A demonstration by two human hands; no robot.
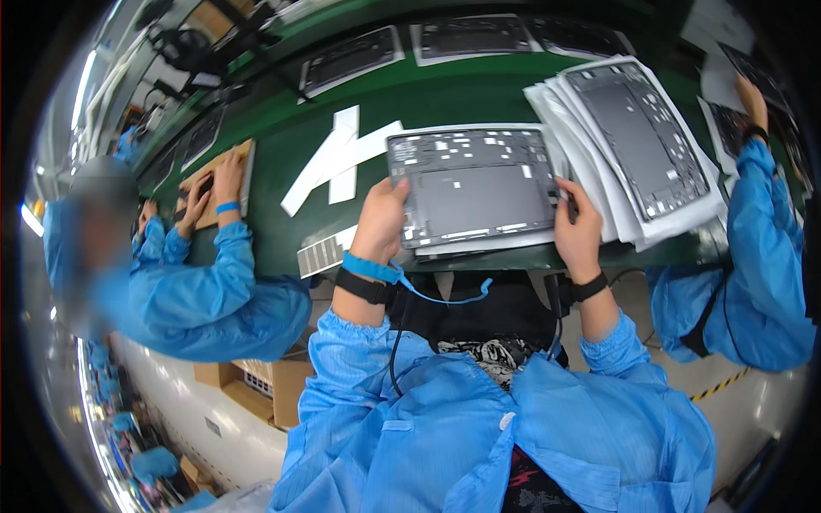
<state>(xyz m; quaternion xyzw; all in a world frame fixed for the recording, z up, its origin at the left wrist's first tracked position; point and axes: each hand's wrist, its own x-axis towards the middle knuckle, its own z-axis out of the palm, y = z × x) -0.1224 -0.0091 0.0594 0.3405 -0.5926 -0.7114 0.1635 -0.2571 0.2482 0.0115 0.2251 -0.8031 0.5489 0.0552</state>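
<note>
A grey tablet housing (479, 201), dotted with small white and dark pieces along its far part, is held level above the near edge of the green table. My left hand (382, 218) grips its left edge, thumb on top. At the opposite edge, my right hand (580, 229) pinches the right side with curled fingers. White sheet material (453, 249) shows beneath the housing's near edge. Just right of it lies a stack of white sheets (590, 162) with another grey housing (637, 128) on top.
White strips (329, 162) and a sheet of grey strips (318, 256) lie to the left on the green table (274, 128). Several housings on white sheets (475, 38) line the far side. Co-workers' arms (227, 184) work at left and right (753, 171). An open cardboard box (261, 389) stands on the floor.
</note>
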